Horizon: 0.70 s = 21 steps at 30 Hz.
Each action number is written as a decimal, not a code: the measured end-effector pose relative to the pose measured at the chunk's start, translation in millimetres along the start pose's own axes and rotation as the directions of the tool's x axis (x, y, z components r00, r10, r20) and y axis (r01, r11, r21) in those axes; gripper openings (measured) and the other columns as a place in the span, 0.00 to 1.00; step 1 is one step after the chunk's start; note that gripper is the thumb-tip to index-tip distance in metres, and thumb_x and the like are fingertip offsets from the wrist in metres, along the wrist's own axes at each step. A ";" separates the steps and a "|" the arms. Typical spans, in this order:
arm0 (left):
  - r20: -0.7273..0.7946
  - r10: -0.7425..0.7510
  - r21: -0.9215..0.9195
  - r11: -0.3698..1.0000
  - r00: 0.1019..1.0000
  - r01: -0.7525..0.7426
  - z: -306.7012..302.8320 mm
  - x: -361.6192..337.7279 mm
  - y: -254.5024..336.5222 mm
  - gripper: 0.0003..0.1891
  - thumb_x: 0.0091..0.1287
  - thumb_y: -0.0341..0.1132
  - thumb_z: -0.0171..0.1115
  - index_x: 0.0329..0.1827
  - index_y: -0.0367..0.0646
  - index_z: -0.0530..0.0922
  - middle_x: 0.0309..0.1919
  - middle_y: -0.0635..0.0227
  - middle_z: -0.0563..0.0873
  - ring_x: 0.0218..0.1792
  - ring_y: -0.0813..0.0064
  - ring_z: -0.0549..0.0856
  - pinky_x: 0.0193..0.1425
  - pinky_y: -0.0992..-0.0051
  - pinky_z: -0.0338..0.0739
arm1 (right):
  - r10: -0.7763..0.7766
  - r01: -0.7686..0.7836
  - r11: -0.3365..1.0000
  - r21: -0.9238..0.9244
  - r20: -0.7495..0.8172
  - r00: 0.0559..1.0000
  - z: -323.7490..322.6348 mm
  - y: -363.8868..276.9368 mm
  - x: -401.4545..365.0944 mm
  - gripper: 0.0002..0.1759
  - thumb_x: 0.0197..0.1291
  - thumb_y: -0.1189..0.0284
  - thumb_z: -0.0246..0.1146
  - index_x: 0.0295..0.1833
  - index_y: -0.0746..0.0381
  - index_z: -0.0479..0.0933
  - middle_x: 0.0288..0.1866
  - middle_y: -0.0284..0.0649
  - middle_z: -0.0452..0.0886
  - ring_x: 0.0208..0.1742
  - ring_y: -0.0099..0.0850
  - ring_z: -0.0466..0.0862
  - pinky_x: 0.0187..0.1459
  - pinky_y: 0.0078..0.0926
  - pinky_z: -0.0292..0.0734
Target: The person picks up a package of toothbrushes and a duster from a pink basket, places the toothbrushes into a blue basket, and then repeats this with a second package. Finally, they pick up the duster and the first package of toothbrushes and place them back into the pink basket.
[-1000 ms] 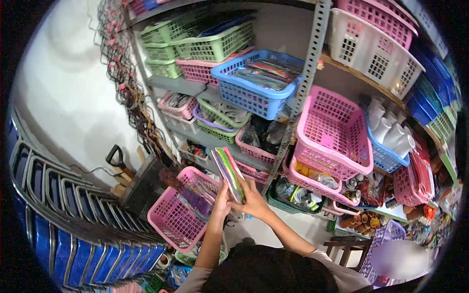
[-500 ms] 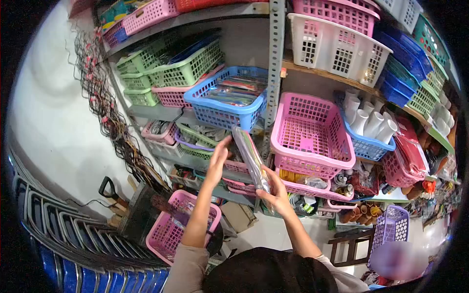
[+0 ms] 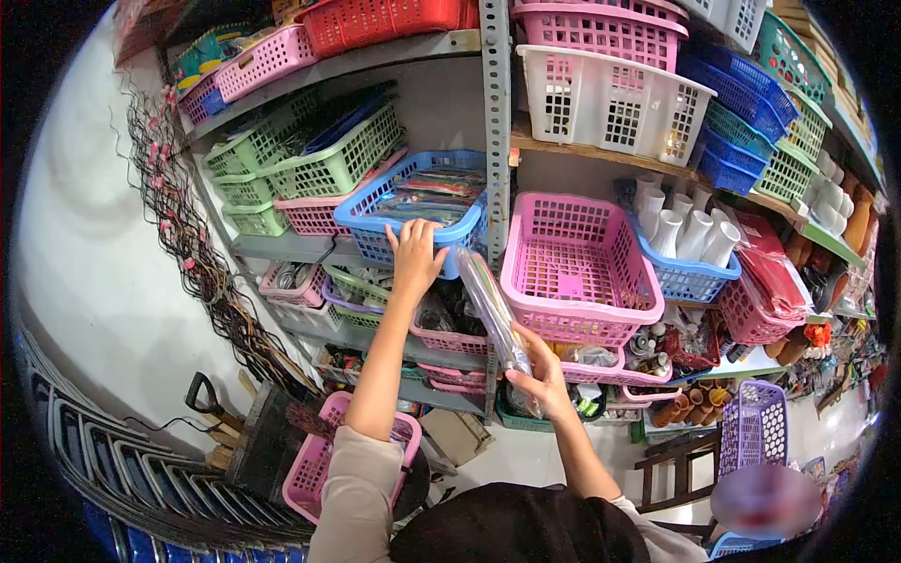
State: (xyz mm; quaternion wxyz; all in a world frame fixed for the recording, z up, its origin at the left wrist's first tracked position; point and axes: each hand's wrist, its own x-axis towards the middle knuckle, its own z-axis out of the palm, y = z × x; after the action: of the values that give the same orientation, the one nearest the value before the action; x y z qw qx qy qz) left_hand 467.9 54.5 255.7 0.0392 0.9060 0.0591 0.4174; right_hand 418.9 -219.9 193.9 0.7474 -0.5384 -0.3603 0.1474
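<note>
My right hand (image 3: 540, 373) is closed around the lower end of a long clear plastic packet (image 3: 493, 314), which holds thin coloured strips I cannot identify. The packet tilts up and left, its top end close to the blue basket (image 3: 466, 231). At that basket's front rim is my left hand (image 3: 415, 255), its fingers hooked over the edge and its thumb on the outer side. Inside the blue basket lie several similar flat packets (image 3: 432, 192) with coloured contents. The basket sits on a grey metal shelf, its front jutting out past the shelf edge.
Right of the perforated post (image 3: 497, 122) stands a large pink basket (image 3: 582, 314). A blue basket of white vase-like pieces (image 3: 694, 235) is beside it. Green baskets (image 3: 338, 150) are stacked to the left. On the floor sit another pink basket (image 3: 305, 479) and stacked chairs (image 3: 122, 441).
My left hand has moved up from beside the packet to the blue basket's rim. My right hand still holds the packet. The view has shifted a little.
</note>
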 end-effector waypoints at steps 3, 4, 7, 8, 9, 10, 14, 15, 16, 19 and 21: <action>-0.031 -0.016 0.025 1.000 0.999 0.017 0.8 -2.2 1.9 0.21 0.51 0.36 0.68 0.46 0.44 0.71 0.46 0.66 0.73 0.56 0.63 0.69 0.67 0.37 0.41 | -0.018 0.018 1.000 -0.019 0.000 1.000 -4.7 -0.5 3.6 0.37 0.47 0.74 0.67 0.65 0.64 0.63 0.58 0.40 0.67 0.58 0.28 0.67 0.59 0.24 0.60; -0.034 -0.019 0.029 0.999 0.999 0.020 -0.6 -4.0 2.2 0.21 0.51 0.36 0.68 0.46 0.44 0.71 0.46 0.66 0.73 0.56 0.63 0.69 0.67 0.37 0.41 | -0.034 0.034 0.998 -0.045 -0.006 0.999 -5.7 -1.2 6.4 0.37 0.47 0.74 0.67 0.65 0.64 0.63 0.58 0.40 0.67 0.58 0.27 0.68 0.58 0.24 0.61; -0.010 0.035 0.037 0.999 0.999 -0.035 -11.7 -16.2 3.3 0.21 0.51 0.36 0.67 0.45 0.41 0.70 0.47 0.64 0.71 0.55 0.60 0.68 0.66 0.37 0.42 | -0.024 0.023 1.000 -0.004 -0.022 0.999 -9.5 -3.5 20.4 0.35 0.47 0.76 0.66 0.64 0.63 0.64 0.58 0.38 0.68 0.57 0.26 0.69 0.56 0.21 0.63; -0.011 0.029 0.045 0.999 1.000 -0.029 -15.9 -20.5 2.5 0.21 0.51 0.36 0.67 0.45 0.41 0.70 0.47 0.64 0.71 0.55 0.60 0.68 0.66 0.37 0.42 | -0.052 0.052 0.999 -0.003 -0.018 0.998 -10.9 -3.4 28.6 0.35 0.48 0.77 0.66 0.64 0.63 0.64 0.58 0.38 0.68 0.56 0.26 0.69 0.56 0.22 0.63; -0.009 0.034 0.052 0.998 0.999 -0.033 -19.4 -24.7 1.3 0.21 0.52 0.37 0.66 0.46 0.41 0.70 0.47 0.62 0.71 0.56 0.59 0.68 0.67 0.39 0.42 | -0.069 0.068 0.998 -0.010 -0.027 0.997 -9.9 -8.8 37.4 0.35 0.48 0.76 0.66 0.64 0.62 0.64 0.58 0.39 0.69 0.56 0.26 0.69 0.56 0.22 0.63; -0.006 0.037 0.058 0.998 0.999 -0.037 -21.5 -28.8 -0.6 0.21 0.53 0.38 0.66 0.47 0.41 0.69 0.47 0.61 0.72 0.57 0.58 0.67 0.68 0.41 0.41 | -0.130 0.127 0.988 -0.092 -0.036 0.991 -10.7 -9.4 49.3 0.34 0.47 0.75 0.66 0.63 0.62 0.66 0.57 0.39 0.70 0.56 0.27 0.70 0.56 0.23 0.63; -0.029 0.061 0.126 0.990 0.998 -0.057 -30.0 -45.4 2.1 0.23 0.54 0.40 0.65 0.46 0.35 0.69 0.47 0.56 0.71 0.56 0.55 0.67 0.68 0.41 0.41 | -0.316 0.317 0.846 -0.428 0.076 0.946 6.1 -45.3 101.7 0.33 0.46 0.68 0.69 0.61 0.60 0.69 0.48 0.40 0.72 0.46 0.27 0.73 0.46 0.23 0.68; -0.051 0.063 0.149 0.987 0.997 -0.054 -28.6 -50.8 2.7 0.22 0.51 0.38 0.66 0.45 0.35 0.69 0.46 0.60 0.71 0.54 0.59 0.69 0.67 0.37 0.40 | -0.339 0.354 0.805 -0.476 0.121 0.933 8.8 -47.6 116.6 0.33 0.45 0.66 0.70 0.60 0.59 0.70 0.45 0.40 0.73 0.41 0.27 0.73 0.39 0.24 0.69; -0.054 0.057 0.155 0.987 0.997 -0.048 -30.9 -56.3 6.8 0.22 0.51 0.38 0.66 0.45 0.35 0.69 0.46 0.60 0.71 0.54 0.59 0.69 0.67 0.37 0.40 | -0.256 0.281 0.801 -0.529 0.122 0.959 17.4 -60.4 124.6 0.33 0.45 0.64 0.70 0.60 0.59 0.71 0.45 0.40 0.73 0.38 0.29 0.75 0.38 0.25 0.71; -0.025 0.021 0.159 0.987 0.999 -0.017 -37.1 -75.3 15.2 0.22 0.49 0.36 0.67 0.44 0.35 0.70 0.44 0.58 0.71 0.52 0.58 0.69 0.66 0.35 0.38 | -0.238 0.350 0.678 -0.646 0.258 0.936 37.6 -75.5 156.8 0.33 0.45 0.58 0.69 0.59 0.56 0.72 0.46 0.44 0.74 0.39 0.36 0.76 0.41 0.29 0.73; -0.025 0.023 0.148 0.989 0.999 -0.019 -39.0 -88.3 17.2 0.21 0.49 0.36 0.66 0.44 0.36 0.70 0.44 0.59 0.71 0.52 0.58 0.69 0.66 0.34 0.37 | -0.217 0.388 0.642 -0.661 0.328 0.919 49.3 -75.4 175.2 0.33 0.45 0.59 0.69 0.58 0.56 0.72 0.45 0.42 0.73 0.36 0.32 0.74 0.39 0.28 0.72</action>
State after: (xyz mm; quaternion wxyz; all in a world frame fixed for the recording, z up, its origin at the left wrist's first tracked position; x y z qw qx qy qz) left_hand 382.5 26.0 216.6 -0.0333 0.9013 0.0810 0.4243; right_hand 494.0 -107.3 337.1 0.4485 -0.6975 -0.5540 -0.0737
